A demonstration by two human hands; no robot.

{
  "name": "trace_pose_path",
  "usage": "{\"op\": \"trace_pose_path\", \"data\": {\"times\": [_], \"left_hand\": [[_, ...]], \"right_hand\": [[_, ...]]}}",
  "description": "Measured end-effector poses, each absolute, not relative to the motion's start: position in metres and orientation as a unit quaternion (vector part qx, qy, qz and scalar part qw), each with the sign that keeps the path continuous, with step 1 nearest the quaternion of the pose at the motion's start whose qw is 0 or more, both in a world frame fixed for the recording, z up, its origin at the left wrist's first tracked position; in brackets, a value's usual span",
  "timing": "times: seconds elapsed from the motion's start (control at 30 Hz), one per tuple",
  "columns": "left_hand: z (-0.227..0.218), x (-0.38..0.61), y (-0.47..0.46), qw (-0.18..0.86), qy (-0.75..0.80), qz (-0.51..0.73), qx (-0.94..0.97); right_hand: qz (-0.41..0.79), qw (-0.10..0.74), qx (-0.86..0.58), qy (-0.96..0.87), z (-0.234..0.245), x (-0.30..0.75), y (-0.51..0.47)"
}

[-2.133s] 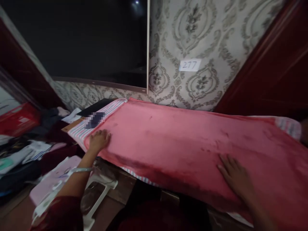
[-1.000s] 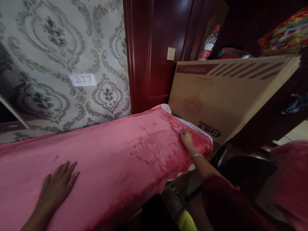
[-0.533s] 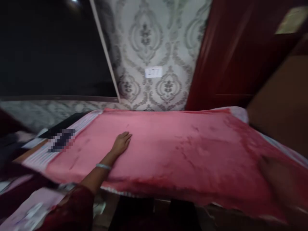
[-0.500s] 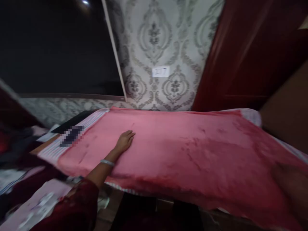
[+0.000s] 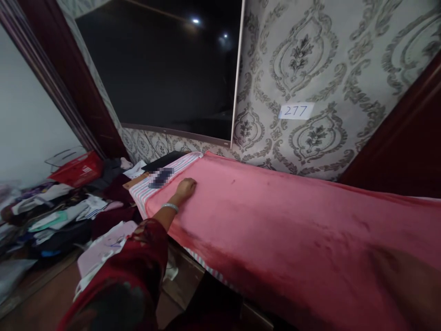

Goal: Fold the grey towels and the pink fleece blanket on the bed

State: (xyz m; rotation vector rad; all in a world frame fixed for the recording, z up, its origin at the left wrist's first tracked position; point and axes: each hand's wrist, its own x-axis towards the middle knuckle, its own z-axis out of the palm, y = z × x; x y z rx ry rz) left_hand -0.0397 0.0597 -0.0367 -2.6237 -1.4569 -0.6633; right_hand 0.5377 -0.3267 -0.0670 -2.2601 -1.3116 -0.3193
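A pink plush blanket lies spread along a long table, over a striped cloth that shows at its left end. My left hand, a bangle on its wrist, rests on the blanket near that left end, with its fingers curled down into the fabric. At the lower right, on the blanket's near edge, my right hand is only a dark smear, and its fingers cannot be made out.
A large dark screen hangs on the patterned wall, beside a paper label reading 277. A small blurred-out object lies on the striped cloth. To the left, a red basket and heaped clothes cover the floor.
The view has swung left and drawn back. My left hand has slid left along the blanket to its end, and its flat fingers have curled.
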Motion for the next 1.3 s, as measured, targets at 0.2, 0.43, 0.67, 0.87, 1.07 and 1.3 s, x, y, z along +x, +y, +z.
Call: {"op": "trace_pose_path", "data": {"times": [0.2,0.43,0.67,0.87,1.07,1.3], "left_hand": [[-0.042,-0.051,0.067,0.017,-0.422,-0.216,-0.88],[-0.035,-0.049,0.086,0.025,-0.414,-0.211,-0.885],[-0.025,-0.063,0.091,0.02,-0.445,-0.177,-0.878],[-0.025,-0.064,0.099,0.022,-0.46,-0.118,-0.88],[-0.018,-0.059,0.101,0.025,-0.467,-0.103,-0.878],[-0.012,-0.057,0.089,0.038,-0.503,-0.136,-0.853]], "right_hand": [[-0.05,0.28,-0.783,-0.553,-0.071,0.515,-0.288],[-0.122,0.271,-0.765,-0.572,-0.095,0.517,-0.259],[-0.166,0.239,-0.758,-0.584,-0.091,0.506,-0.261],[-0.155,0.222,-0.77,-0.578,-0.093,0.509,-0.263],[-0.125,0.219,-0.785,-0.566,-0.086,0.508,-0.259],[-0.177,0.177,-0.783,-0.569,-0.089,0.506,-0.256]]}}
